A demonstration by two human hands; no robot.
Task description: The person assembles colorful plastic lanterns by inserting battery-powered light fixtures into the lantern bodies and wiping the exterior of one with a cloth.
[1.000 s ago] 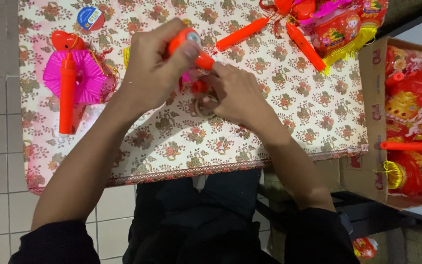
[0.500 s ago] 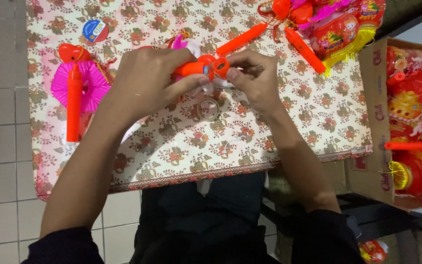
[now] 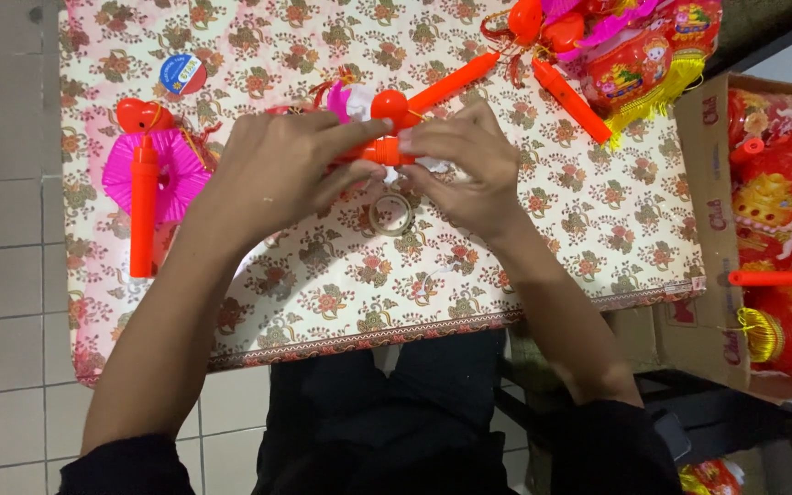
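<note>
My left hand (image 3: 279, 170) and my right hand (image 3: 460, 165) meet over the middle of the table, both gripping an orange plastic toy handle (image 3: 379, 150) with a round orange knob (image 3: 390, 105) at its top. A pink and white paper piece (image 3: 348, 99) sticks out behind the handle, partly hidden by my fingers. A roll of clear tape (image 3: 391, 213) lies on the floral tablecloth (image 3: 323, 293) just below my hands.
A finished pink paper lantern with an orange stick (image 3: 144, 206) lies at the left, a round sticker (image 3: 182, 73) above it. Loose orange sticks (image 3: 570, 99) and red and yellow lanterns (image 3: 639, 55) sit at the top right. A cardboard box (image 3: 708, 229) of lanterns stands to the right.
My hands brought the orange handle down from a tilted, raised hold to lie level near the table, and my right hand moved up onto its end.
</note>
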